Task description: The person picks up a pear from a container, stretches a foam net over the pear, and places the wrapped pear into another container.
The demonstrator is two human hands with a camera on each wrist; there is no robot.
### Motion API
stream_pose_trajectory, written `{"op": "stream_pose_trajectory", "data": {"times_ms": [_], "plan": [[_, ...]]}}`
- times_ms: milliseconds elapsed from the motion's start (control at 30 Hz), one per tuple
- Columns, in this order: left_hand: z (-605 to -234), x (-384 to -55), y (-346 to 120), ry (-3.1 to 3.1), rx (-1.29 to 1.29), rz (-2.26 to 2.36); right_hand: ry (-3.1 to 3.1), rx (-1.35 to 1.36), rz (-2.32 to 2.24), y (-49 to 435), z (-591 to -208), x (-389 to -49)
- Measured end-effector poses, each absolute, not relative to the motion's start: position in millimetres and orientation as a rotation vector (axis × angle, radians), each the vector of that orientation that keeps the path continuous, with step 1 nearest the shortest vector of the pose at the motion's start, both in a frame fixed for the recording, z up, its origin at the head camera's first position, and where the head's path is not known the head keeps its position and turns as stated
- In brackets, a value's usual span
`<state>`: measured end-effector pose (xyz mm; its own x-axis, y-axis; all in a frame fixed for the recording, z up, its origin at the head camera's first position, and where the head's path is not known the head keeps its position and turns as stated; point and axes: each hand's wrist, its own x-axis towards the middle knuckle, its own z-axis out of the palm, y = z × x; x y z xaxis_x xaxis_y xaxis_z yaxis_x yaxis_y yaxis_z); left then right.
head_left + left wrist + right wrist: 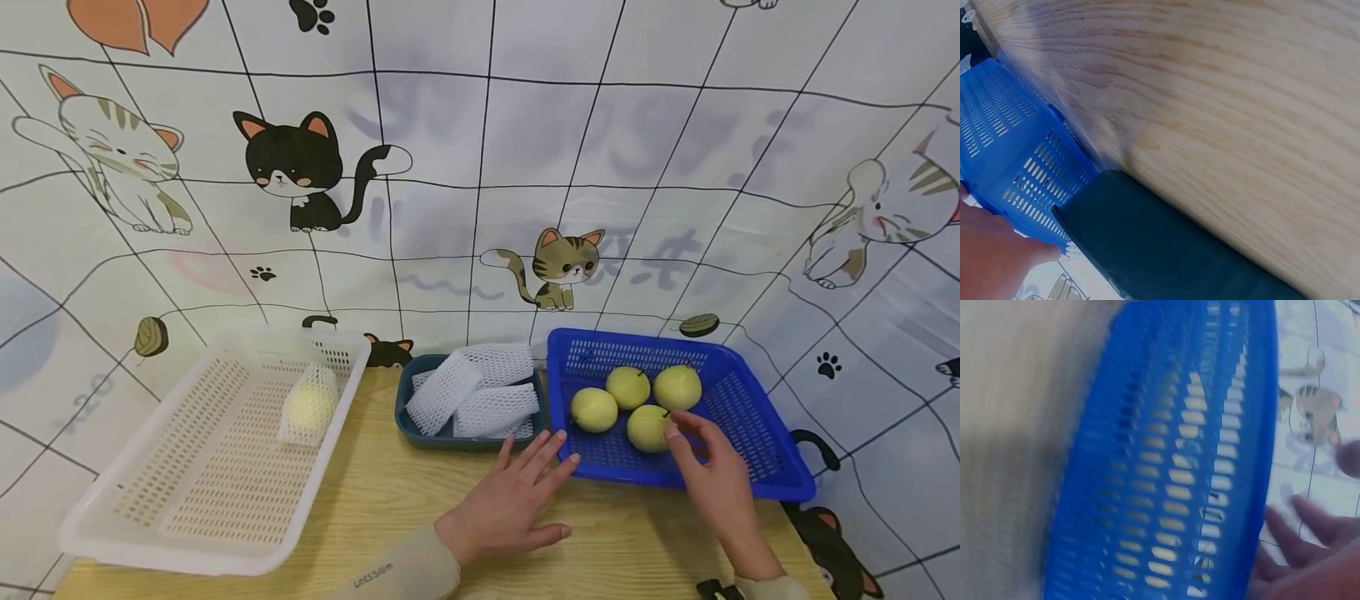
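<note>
Has right hand (pixel 708 475) at front pear (pixel 647 430) in blue basket (pixel 757 450)

Bends right-hand fingers loosely, tips at that pear's 3 o'clock edge; cannot tell whether pinching or only touching; has three other pears (pixel 628 389) around it, toward 9, 11 and 1 o'clock; spreads left hand (pixel 513 500) wide with nothing held, fingertips at the blue basket's 8 o'clock corner, above the table (pixel 375 483); at 9 o'clock from there, has a green tray (pixel 465 444) of white foam nets (pixel 497 408); farther toward 9 o'clock, has a white basket (pixel 232 450) with a netted pear (pixel 309 406) at its 2 o'clock side.
</note>
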<state>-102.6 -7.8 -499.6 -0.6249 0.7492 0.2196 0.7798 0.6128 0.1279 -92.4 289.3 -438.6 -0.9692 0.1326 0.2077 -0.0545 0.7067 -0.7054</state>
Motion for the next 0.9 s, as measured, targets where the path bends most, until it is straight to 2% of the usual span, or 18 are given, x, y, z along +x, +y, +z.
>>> {"op": "stream_pose_trajectory", "data": {"times_ms": [400, 900], "plan": [[-497, -103, -9, -2.701, -1.277, -0.307, -3.226, 0.035, 0.914, 316, -424, -137], [-498, -102, -7, -2.694, -1.272, -0.304, -3.222, 0.211, 0.828, 323, -443, -171]]}}
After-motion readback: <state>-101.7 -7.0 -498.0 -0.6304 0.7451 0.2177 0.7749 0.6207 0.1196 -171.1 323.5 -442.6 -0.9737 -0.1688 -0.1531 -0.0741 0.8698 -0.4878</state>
